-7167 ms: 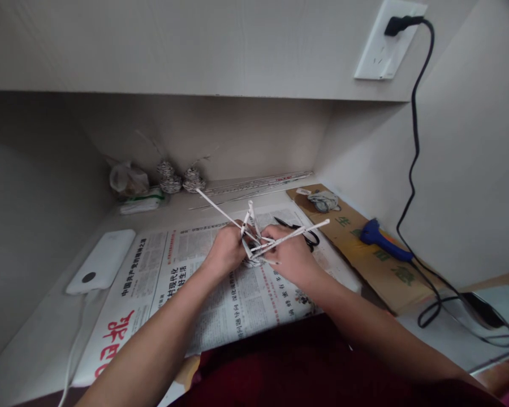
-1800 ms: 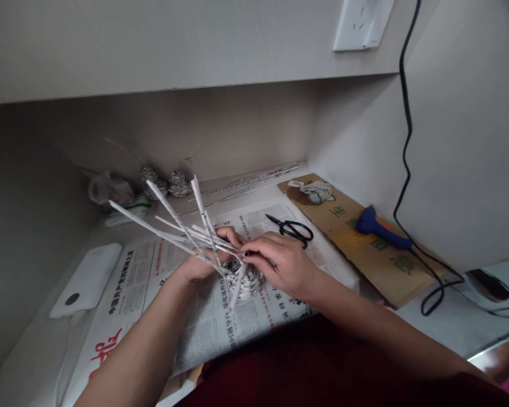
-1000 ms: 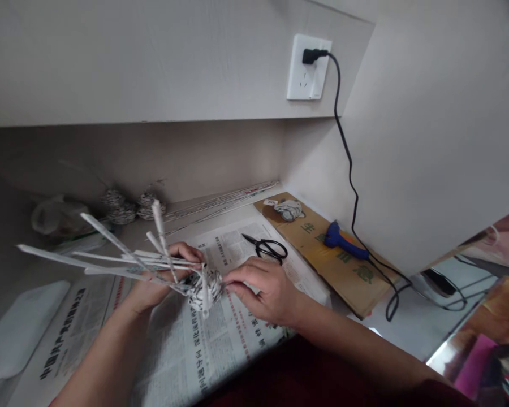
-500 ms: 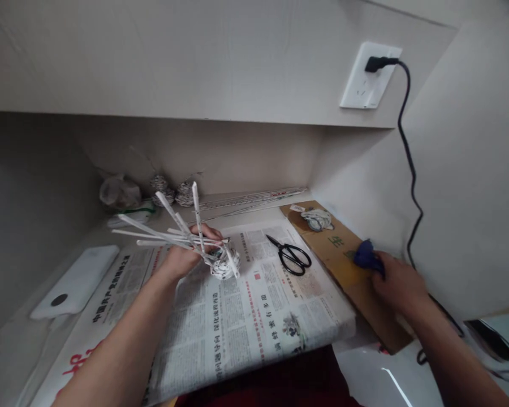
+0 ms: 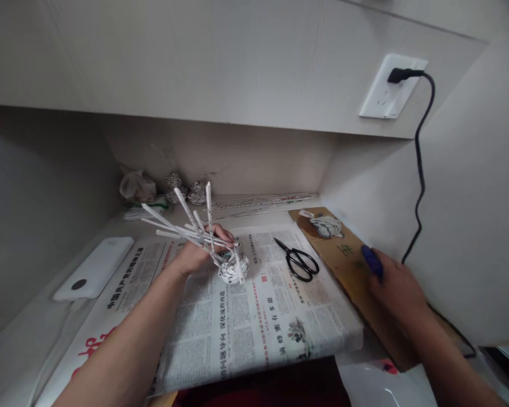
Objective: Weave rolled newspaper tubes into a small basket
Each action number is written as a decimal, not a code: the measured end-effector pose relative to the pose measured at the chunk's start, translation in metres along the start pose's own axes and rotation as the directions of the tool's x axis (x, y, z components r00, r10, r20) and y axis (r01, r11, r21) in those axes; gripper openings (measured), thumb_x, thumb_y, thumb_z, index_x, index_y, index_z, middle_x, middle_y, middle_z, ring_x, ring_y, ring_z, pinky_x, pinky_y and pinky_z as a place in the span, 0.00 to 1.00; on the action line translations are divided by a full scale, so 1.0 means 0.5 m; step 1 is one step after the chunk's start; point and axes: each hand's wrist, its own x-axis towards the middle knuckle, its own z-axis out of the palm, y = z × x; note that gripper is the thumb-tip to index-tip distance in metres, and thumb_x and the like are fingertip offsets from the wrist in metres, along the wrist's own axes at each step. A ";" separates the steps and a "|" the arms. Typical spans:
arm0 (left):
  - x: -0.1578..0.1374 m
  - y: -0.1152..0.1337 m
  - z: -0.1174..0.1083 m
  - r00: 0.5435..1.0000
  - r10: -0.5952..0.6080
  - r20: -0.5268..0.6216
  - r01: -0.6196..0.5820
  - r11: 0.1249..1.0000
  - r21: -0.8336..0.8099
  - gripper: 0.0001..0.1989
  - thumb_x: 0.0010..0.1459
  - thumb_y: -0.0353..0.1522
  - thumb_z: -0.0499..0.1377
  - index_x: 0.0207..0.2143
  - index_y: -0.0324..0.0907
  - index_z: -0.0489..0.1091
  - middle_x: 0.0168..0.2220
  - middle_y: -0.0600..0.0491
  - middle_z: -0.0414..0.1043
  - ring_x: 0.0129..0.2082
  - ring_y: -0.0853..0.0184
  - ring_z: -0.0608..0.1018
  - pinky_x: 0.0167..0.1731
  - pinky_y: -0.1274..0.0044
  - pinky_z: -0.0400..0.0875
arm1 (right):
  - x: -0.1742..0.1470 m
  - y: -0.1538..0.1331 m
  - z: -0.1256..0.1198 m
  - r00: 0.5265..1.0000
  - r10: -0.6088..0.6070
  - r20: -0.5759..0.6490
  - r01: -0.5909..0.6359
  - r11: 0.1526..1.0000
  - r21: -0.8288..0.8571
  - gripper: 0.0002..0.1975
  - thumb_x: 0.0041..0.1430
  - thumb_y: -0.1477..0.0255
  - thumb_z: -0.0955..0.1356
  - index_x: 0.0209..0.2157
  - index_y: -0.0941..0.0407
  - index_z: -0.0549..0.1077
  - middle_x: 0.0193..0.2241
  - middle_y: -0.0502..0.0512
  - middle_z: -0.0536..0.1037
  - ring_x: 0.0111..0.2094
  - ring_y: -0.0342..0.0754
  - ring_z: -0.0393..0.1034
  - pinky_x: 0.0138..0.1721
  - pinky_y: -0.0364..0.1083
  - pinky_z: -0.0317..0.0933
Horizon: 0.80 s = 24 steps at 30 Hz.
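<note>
My left hand (image 5: pixel 201 249) grips a small woven paper ball (image 5: pixel 234 268) by its upper side. Several white rolled-paper sticks (image 5: pixel 186 226) fan up and out from it to the left. My right hand (image 5: pixel 396 282) is closed around a blue tool (image 5: pixel 372 261) shaped like a glue gun, mostly hidden by the fingers, above the cardboard strip (image 5: pixel 343 254). Black-handled scissors (image 5: pixel 299 263) lie between the hands on the newspaper (image 5: pixel 254 333), blades pointing away to the left.
Several paper rods (image 5: pixel 263 199) lie along the back wall. Woven pieces (image 5: pixel 197 193) and a plastic-wrapped bundle (image 5: pixel 138 186) stand at the back left. A white device (image 5: pixel 95 268) with a cable lies left. A crumpled wad (image 5: pixel 326 226) rests on the cardboard. A black cord (image 5: pixel 419 169) hangs from the wall socket (image 5: pixel 392 87).
The view has shifted, so most things appear further right. The blue tool has turned in my right hand and shows less. My left hand still holds the woven ball.
</note>
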 end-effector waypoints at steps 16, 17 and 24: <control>-0.002 -0.009 0.012 0.995 -0.002 0.102 0.003 1.000 -0.006 0.09 0.46 0.32 0.69 0.26 0.39 0.72 0.31 0.51 0.77 0.31 0.68 0.78 0.33 0.76 0.72 | -0.068 -0.266 -0.117 0.834 -0.233 0.500 -0.450 0.234 0.862 0.21 0.55 0.57 0.70 0.43 0.59 0.74 0.29 0.54 0.74 0.21 0.38 0.61 0.22 0.41 0.58; -0.002 -0.010 0.012 0.995 -0.006 0.103 0.006 1.000 0.001 0.09 0.46 0.32 0.69 0.26 0.39 0.72 0.31 0.51 0.76 0.31 0.68 0.78 0.34 0.76 0.72 | -0.072 -0.269 -0.116 0.826 -0.261 0.500 -0.456 0.214 0.864 0.22 0.56 0.56 0.69 0.44 0.58 0.74 0.32 0.55 0.75 0.23 0.40 0.64 0.23 0.42 0.60; -0.001 -0.021 0.011 0.988 -0.052 0.147 0.051 0.999 0.008 0.10 0.44 0.32 0.70 0.27 0.39 0.72 0.31 0.50 0.76 0.32 0.66 0.78 0.34 0.74 0.73 | -0.086 -0.294 -0.127 0.769 -0.435 0.469 -0.438 0.175 0.882 0.25 0.60 0.55 0.65 0.53 0.56 0.68 0.26 0.52 0.73 0.19 0.37 0.59 0.18 0.40 0.50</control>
